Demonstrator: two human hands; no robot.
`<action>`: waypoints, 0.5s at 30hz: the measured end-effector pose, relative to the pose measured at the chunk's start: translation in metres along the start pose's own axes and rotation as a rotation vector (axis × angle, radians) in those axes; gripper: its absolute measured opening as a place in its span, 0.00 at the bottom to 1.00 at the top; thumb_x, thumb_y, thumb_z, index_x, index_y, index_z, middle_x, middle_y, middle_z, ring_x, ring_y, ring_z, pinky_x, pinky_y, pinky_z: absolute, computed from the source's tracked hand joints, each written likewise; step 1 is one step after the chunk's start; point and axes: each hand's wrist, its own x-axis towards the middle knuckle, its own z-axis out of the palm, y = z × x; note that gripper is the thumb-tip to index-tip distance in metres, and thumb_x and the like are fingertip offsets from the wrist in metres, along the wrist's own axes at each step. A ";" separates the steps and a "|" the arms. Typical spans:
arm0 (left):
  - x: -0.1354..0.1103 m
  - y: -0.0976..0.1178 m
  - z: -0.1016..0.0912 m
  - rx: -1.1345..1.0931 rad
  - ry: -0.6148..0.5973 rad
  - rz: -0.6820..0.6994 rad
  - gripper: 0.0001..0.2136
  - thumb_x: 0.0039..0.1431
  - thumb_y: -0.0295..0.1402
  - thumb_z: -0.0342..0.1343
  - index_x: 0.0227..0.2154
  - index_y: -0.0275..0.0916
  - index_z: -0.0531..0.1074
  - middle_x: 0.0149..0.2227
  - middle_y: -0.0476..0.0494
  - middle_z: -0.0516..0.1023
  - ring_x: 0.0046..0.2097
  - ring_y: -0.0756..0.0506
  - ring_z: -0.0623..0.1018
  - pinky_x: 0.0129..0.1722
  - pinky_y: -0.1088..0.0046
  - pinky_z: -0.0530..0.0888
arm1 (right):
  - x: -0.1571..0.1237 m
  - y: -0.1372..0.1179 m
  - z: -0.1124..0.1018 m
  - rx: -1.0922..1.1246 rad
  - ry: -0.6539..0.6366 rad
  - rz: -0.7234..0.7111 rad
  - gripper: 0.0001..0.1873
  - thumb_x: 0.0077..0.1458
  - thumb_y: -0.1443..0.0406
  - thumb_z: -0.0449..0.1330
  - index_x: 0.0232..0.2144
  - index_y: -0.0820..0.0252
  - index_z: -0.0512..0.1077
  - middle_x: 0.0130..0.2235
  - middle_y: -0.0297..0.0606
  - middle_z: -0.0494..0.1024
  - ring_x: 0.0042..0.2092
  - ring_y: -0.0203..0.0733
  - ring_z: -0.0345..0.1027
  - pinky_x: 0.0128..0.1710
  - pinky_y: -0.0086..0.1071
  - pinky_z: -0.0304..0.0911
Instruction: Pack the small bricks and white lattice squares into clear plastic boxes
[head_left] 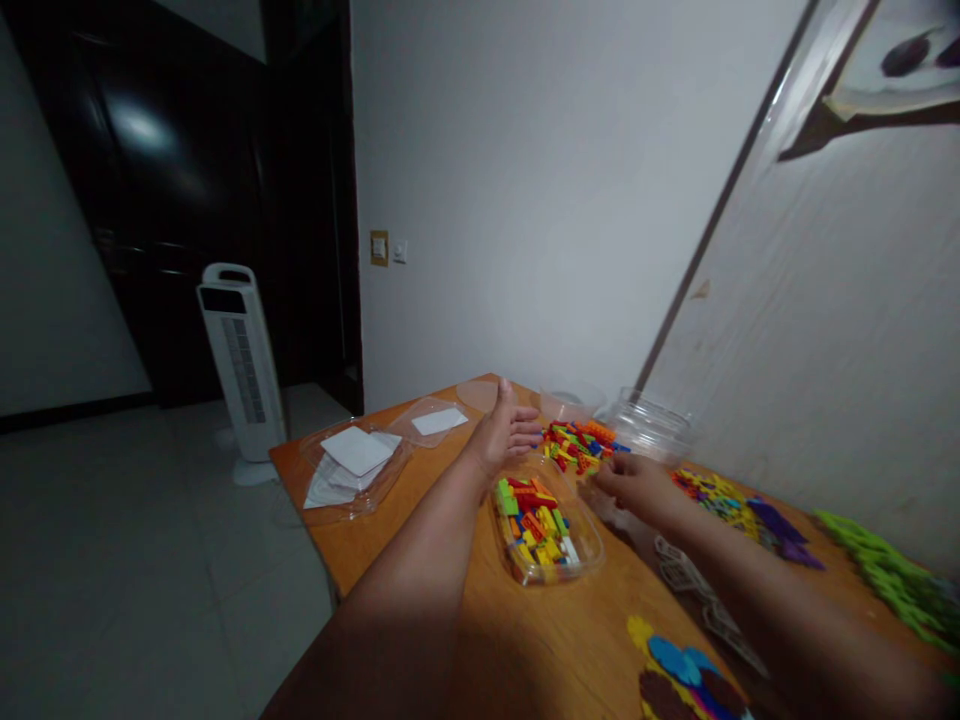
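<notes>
My left hand point(504, 432) reaches out over the wooden table point(480, 640), thumb up and fingers stretched toward a loose pile of coloured bricks point(579, 443). It holds nothing. Just below it stands a clear plastic tray point(546, 528) filled with several red, yellow, green and blue bricks. My right hand point(631, 482) hovers right of that tray, near the pile, with its fingers curled in a pinch; what they hold is too small to make out.
Clear trays with white sheets point(352, 462) lie at the table's left corner. Clear tubs point(645, 422) stand by the wall. Coloured foam shapes point(686, 680), green pieces point(892, 580) and purple bits point(780, 525) lie to the right. A white tower fan point(241, 365) stands on the floor.
</notes>
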 end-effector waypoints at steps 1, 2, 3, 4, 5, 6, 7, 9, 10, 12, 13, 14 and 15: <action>0.000 0.000 0.000 -0.002 -0.002 -0.003 0.46 0.54 0.68 0.27 0.53 0.35 0.70 0.54 0.31 0.76 0.53 0.39 0.77 0.53 0.65 0.73 | -0.006 -0.008 -0.003 0.157 -0.039 0.000 0.15 0.51 0.53 0.58 0.23 0.56 0.63 0.22 0.31 0.69 0.24 0.34 0.60 0.23 0.28 0.51; 0.000 0.000 0.000 -0.003 -0.007 -0.006 0.46 0.54 0.68 0.26 0.53 0.35 0.70 0.54 0.31 0.76 0.54 0.39 0.77 0.53 0.65 0.73 | -0.011 -0.016 -0.007 0.294 -0.097 -0.008 0.17 0.52 0.51 0.58 0.24 0.56 0.63 0.22 0.30 0.68 0.23 0.33 0.59 0.22 0.28 0.50; 0.001 -0.001 -0.001 -0.005 -0.012 -0.008 0.46 0.54 0.68 0.26 0.53 0.35 0.70 0.55 0.31 0.76 0.54 0.39 0.77 0.53 0.64 0.72 | -0.014 -0.022 -0.011 0.390 -0.140 -0.026 0.18 0.52 0.50 0.58 0.25 0.56 0.63 0.22 0.30 0.69 0.23 0.33 0.58 0.21 0.28 0.49; 0.001 -0.001 -0.001 -0.006 -0.015 -0.009 0.46 0.54 0.68 0.26 0.53 0.36 0.70 0.55 0.32 0.76 0.54 0.39 0.77 0.54 0.64 0.72 | -0.016 -0.027 -0.016 0.448 -0.155 -0.042 0.18 0.52 0.49 0.58 0.26 0.57 0.64 0.23 0.31 0.69 0.22 0.32 0.57 0.21 0.27 0.48; 0.001 -0.001 -0.001 -0.007 -0.015 -0.010 0.46 0.55 0.68 0.26 0.53 0.36 0.70 0.55 0.32 0.75 0.54 0.39 0.77 0.54 0.64 0.72 | -0.015 -0.028 -0.020 0.468 -0.145 -0.058 0.18 0.52 0.49 0.58 0.27 0.57 0.65 0.24 0.31 0.70 0.23 0.32 0.58 0.21 0.27 0.49; 0.001 -0.001 -0.001 -0.007 -0.014 -0.010 0.45 0.55 0.67 0.26 0.53 0.36 0.70 0.55 0.32 0.75 0.54 0.39 0.77 0.54 0.63 0.72 | -0.011 -0.026 -0.022 0.454 -0.110 -0.069 0.17 0.52 0.50 0.59 0.27 0.57 0.65 0.24 0.32 0.71 0.24 0.33 0.59 0.22 0.27 0.50; 0.001 -0.001 -0.001 -0.006 -0.011 -0.010 0.45 0.55 0.67 0.26 0.53 0.36 0.70 0.56 0.32 0.75 0.54 0.39 0.77 0.54 0.63 0.72 | -0.006 -0.022 -0.024 0.409 -0.064 -0.071 0.15 0.52 0.52 0.59 0.27 0.58 0.66 0.25 0.32 0.71 0.25 0.33 0.60 0.23 0.27 0.52; 0.001 -0.001 -0.001 -0.006 -0.001 -0.007 0.44 0.56 0.66 0.26 0.53 0.36 0.71 0.56 0.32 0.75 0.54 0.39 0.77 0.54 0.63 0.72 | 0.008 -0.006 -0.023 0.248 0.018 -0.061 0.12 0.52 0.56 0.58 0.25 0.58 0.66 0.24 0.32 0.71 0.27 0.35 0.62 0.26 0.28 0.55; 0.000 -0.001 0.000 -0.008 0.002 -0.004 0.44 0.56 0.66 0.26 0.52 0.36 0.71 0.56 0.32 0.75 0.54 0.39 0.77 0.54 0.64 0.72 | 0.016 0.003 -0.021 0.134 0.038 -0.038 0.11 0.52 0.57 0.58 0.25 0.57 0.66 0.24 0.32 0.71 0.27 0.36 0.62 0.26 0.29 0.55; -0.001 -0.001 0.000 -0.014 0.011 0.004 0.44 0.57 0.66 0.26 0.52 0.36 0.71 0.55 0.32 0.76 0.53 0.39 0.78 0.54 0.64 0.72 | 0.028 0.020 -0.013 -0.094 0.035 -0.003 0.12 0.53 0.57 0.58 0.24 0.58 0.68 0.23 0.33 0.72 0.26 0.37 0.63 0.26 0.30 0.54; -0.001 -0.001 0.000 -0.017 0.015 0.005 0.44 0.57 0.66 0.26 0.52 0.35 0.71 0.55 0.31 0.76 0.53 0.39 0.78 0.53 0.64 0.72 | 0.032 0.026 -0.008 -0.180 0.016 0.000 0.13 0.53 0.57 0.58 0.24 0.58 0.69 0.23 0.34 0.72 0.27 0.38 0.64 0.27 0.31 0.53; -0.002 -0.001 0.000 -0.019 0.018 0.005 0.44 0.57 0.66 0.27 0.52 0.35 0.71 0.55 0.31 0.76 0.52 0.39 0.78 0.53 0.65 0.72 | 0.034 0.031 -0.004 -0.247 -0.003 -0.005 0.12 0.53 0.57 0.58 0.24 0.59 0.70 0.24 0.36 0.74 0.27 0.39 0.65 0.27 0.31 0.53; -0.002 -0.001 0.000 -0.021 0.021 0.004 0.44 0.57 0.66 0.27 0.52 0.35 0.71 0.54 0.31 0.76 0.52 0.39 0.78 0.53 0.65 0.72 | 0.036 0.034 -0.001 -0.291 -0.018 -0.017 0.12 0.53 0.57 0.59 0.25 0.59 0.71 0.25 0.37 0.75 0.28 0.39 0.66 0.28 0.31 0.53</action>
